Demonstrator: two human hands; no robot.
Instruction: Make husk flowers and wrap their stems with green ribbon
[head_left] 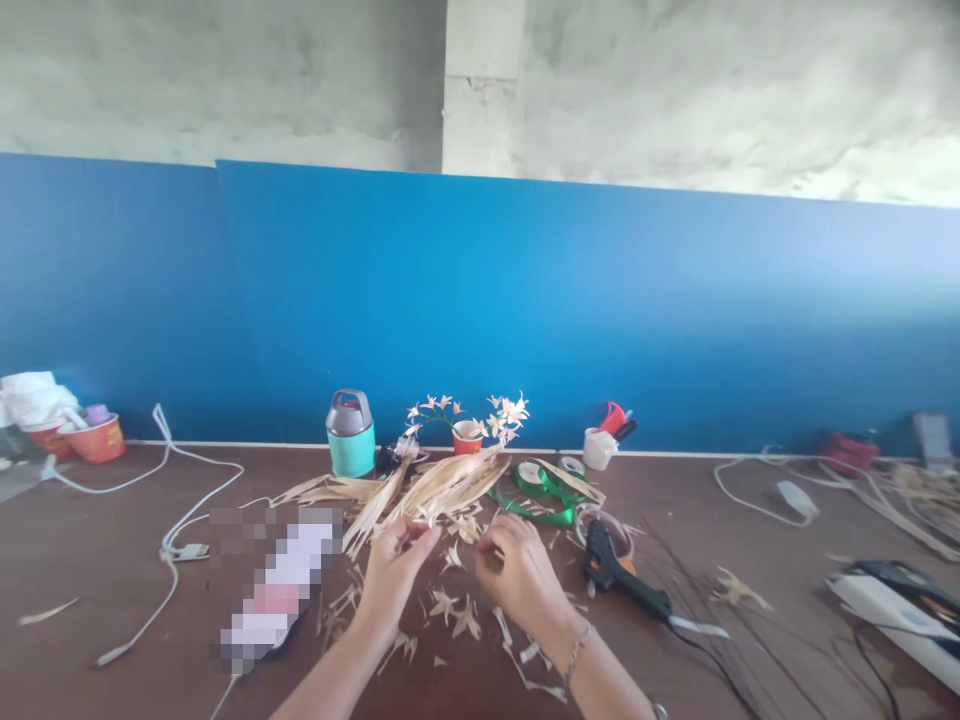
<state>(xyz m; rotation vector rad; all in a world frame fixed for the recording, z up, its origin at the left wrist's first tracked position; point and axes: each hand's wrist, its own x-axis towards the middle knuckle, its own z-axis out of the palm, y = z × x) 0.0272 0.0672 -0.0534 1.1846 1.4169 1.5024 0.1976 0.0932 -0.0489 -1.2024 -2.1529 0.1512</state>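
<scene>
Cream scrap (424, 519) in left hand's (396, 556) pinched fingers, right hand's (519, 565) loosely curled.

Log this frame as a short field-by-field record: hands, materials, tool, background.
Left hand: near the pale husks, fingers bent; grip unclear
Right hand: fingers curled; contents unclear
Materials: pale dried husks, star-shaped pieces, green ribbon
Tool: black glue gun, lying beyond the right hand's outer side
Behind hands: red cup with pale flowers about it; teal-and-gray container
Backdrop: blue partition

Left hand (396, 560), right hand (523, 570), apart; fingers (426, 540) curled
</scene>
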